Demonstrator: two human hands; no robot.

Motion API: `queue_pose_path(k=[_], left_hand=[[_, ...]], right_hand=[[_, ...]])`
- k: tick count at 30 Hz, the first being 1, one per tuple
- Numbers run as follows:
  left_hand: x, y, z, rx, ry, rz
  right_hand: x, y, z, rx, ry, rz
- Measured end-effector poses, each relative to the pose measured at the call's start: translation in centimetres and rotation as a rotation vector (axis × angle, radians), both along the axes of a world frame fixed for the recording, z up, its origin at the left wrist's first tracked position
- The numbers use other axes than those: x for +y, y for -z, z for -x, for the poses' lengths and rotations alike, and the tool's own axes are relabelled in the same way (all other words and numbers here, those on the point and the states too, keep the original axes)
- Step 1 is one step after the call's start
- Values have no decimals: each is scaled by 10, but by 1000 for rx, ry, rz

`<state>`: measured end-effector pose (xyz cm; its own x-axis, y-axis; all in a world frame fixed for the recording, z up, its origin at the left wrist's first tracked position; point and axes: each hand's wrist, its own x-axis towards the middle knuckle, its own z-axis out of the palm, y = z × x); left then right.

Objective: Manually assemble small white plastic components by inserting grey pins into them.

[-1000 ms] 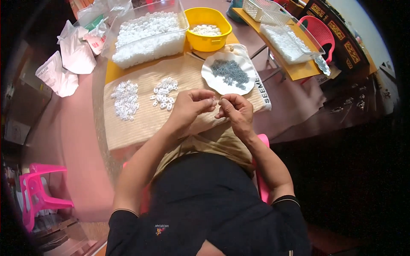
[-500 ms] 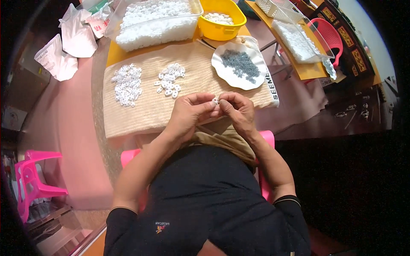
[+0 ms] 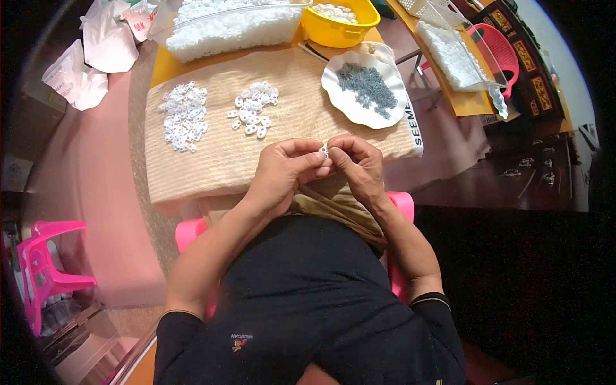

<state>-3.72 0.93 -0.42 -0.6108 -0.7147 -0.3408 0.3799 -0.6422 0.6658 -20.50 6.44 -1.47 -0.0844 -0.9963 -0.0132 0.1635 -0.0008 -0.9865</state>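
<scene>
In front of my lap, at the near edge of a cloth-covered table, my left hand (image 3: 279, 173) pinches a small white plastic piece (image 3: 325, 152) between thumb and fingertips. My right hand (image 3: 360, 168) meets it there, its thumb and forefinger pressed together at the piece's right side. Whatever those right fingertips grip is too small to make out. Beyond my left hand lies a loose pile of white pieces with holes (image 3: 254, 109). A denser pile of small white parts (image 3: 183, 117) is farther left. Small dark grey parts (image 3: 367, 88) fill the middle of a white scalloped dish (image 3: 333, 95) at right.
At the back stand a clear bin (image 3: 240, 43) of white parts and a yellow basin (image 3: 340, 33) of pale pieces. A side table at right bears another clear tub (image 3: 493, 82). Pink stools (image 3: 48, 256) and white bags (image 3: 74, 80) are on the left.
The view has shifted slightly, so the table things sit a little higher in the picture. Both hands stay together at the small white piece, with barely any finger movement.
</scene>
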Motion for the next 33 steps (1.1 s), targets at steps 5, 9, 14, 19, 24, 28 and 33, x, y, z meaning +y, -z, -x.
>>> queue_pose_path(k=[5,9,14,19,24,28,33], left_hand=[[-1,2,-1,-2,-3,-17],[-1,1,-2,15,-6,-39],[-3,0,-4,3,-9,-73],[-3,3,-5,3,-16,-105],[-6,2,-5,6,-20,-127],[-8,4,-6,-12,-10,-134],[-9,4,-4,-34,-26,-158]], right_hand=[[-3,2,1,40,-8,2],[-3,6,1,61,4,-5],[-5,2,-3,-16,-3,-23],[-6,4,-2,32,-9,-22],[-7,10,-1,24,-7,8],[-9,11,-2,57,-5,4],[-9,7,-2,65,-9,-44]])
